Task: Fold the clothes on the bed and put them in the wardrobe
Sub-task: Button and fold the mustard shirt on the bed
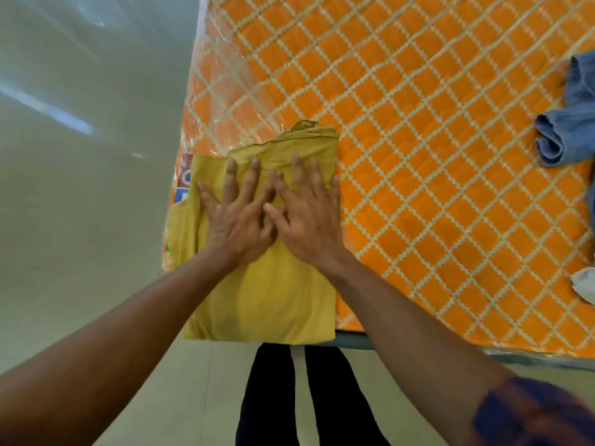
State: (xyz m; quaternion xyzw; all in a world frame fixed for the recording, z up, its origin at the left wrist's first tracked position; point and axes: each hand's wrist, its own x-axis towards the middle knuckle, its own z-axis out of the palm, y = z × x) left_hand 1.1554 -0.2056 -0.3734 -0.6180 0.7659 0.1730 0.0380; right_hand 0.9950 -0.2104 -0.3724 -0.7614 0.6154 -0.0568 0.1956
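The left hand point(238, 220) and right hand point(309, 220) lie side by side, fingers straight and spread, pressing flat on a folded yellow shirt point(267, 300) and gripping nothing. The shirt lies beneath them at the mattress point(418, 156) corner, its left and near edges overhanging and its far end bunched. Right of the fingers, open mattress runs to crumpled jeans point(566, 130).

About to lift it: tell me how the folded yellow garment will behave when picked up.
The yellow garment is probably floppy: it is thin cloth, bunched at its far end, so the fold would likely sag open unless supported underneath. It looks light. It may slide easily, since the mattress seems wrapped in shiny plastic.
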